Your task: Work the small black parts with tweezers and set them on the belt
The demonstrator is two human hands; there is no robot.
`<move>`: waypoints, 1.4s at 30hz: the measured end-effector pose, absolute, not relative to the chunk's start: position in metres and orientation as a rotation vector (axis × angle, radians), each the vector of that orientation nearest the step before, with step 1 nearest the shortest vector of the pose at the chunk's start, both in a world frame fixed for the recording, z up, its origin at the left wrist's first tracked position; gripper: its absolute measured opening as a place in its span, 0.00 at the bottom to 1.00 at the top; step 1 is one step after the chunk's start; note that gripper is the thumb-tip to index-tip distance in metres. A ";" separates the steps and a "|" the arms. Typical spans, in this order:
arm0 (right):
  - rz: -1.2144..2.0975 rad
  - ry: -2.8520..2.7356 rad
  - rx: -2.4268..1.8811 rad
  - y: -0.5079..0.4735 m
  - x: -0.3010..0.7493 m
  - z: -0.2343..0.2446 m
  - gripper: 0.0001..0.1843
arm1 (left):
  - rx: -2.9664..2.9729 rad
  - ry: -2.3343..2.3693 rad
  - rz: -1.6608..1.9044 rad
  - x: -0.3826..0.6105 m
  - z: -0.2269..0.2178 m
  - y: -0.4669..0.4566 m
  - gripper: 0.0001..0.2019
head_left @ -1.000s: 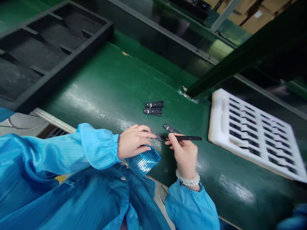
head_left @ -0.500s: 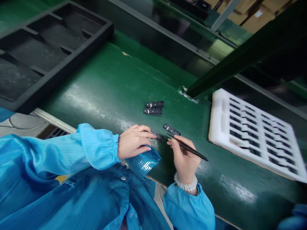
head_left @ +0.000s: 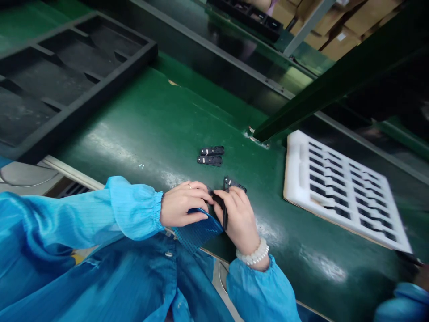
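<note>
My left hand (head_left: 182, 203) rests on the green belt (head_left: 150, 129) with its fingers pinched on a small black part (head_left: 212, 193) and a blue dotted sheet (head_left: 197, 230) tucked under the palm. Close against it, my right hand (head_left: 236, 219) is curled around a thin black tool (head_left: 225, 214), its fingertips touching the same part. Another small black part (head_left: 234, 184) lies just beyond my right fingers. Two more black parts (head_left: 210, 155) sit side by side farther up the belt.
A white foam tray with several slots (head_left: 342, 188) lies to the right on the belt. A large black compartment tray (head_left: 67, 76) stands at the upper left. A dark green beam (head_left: 321, 85) crosses overhead. Another person's blue sleeve (head_left: 402, 304) shows at the bottom right.
My right hand has swung the black tool from pointing right to pointing down along the palm and moved left to meet my left hand at the part. The view shifted slightly.
</note>
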State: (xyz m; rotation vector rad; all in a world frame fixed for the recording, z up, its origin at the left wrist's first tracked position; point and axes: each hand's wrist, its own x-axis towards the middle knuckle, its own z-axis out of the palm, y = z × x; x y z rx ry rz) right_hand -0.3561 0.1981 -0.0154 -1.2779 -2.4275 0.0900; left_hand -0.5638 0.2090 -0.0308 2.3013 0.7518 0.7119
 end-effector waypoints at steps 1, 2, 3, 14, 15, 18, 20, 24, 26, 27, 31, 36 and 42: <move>0.082 -2.401 -1.281 0.201 -0.351 -0.014 0.11 | 2.269 0.740 0.724 -0.564 -0.031 0.210 0.08; 0.067 -2.363 -1.294 0.204 -0.344 -0.014 0.11 | 2.235 0.728 0.734 -0.563 -0.031 0.210 0.08; 0.048 -2.325 -1.314 0.208 -0.337 -0.013 0.12 | 2.202 0.718 0.740 -0.563 -0.031 0.211 0.08; -0.026 -2.163 -1.409 0.220 -0.311 -0.015 0.14 | 2.108 0.763 0.733 -0.561 -0.032 0.218 0.10; 0.002 -2.116 -1.416 0.220 -0.314 -0.013 0.13 | 2.124 0.755 0.748 -0.563 -0.031 0.221 0.10; 0.116 -2.083 -1.430 0.228 -0.327 -0.009 0.11 | 2.281 0.811 0.750 -0.572 -0.026 0.237 0.10; 0.133 -2.152 -1.412 0.242 -0.339 -0.010 0.11 | 2.393 0.929 0.689 -0.579 -0.024 0.251 0.09; 0.096 -2.287 -1.397 0.273 -0.365 -0.019 0.11 | 2.426 1.054 0.500 -0.587 -0.025 0.270 0.07; 0.107 -2.361 -1.386 0.281 -0.373 -0.021 0.11 | 2.420 1.032 0.461 -0.589 -0.026 0.270 0.07; 0.109 -2.396 -1.372 0.283 -0.375 -0.021 0.11 | 2.421 1.015 0.459 -0.590 -0.027 0.268 0.07; 0.031 -2.477 -1.272 0.269 -0.374 -0.012 0.07 | 2.432 0.958 0.541 -0.594 -0.026 0.252 0.08; -0.054 -2.417 -1.246 0.222 -0.360 -0.006 0.09 | 2.315 0.922 0.855 -0.597 -0.015 0.224 0.08; 0.105 -2.182 -1.400 0.172 -0.351 -0.024 0.07 | 2.236 0.840 0.778 -0.589 -0.015 0.200 0.08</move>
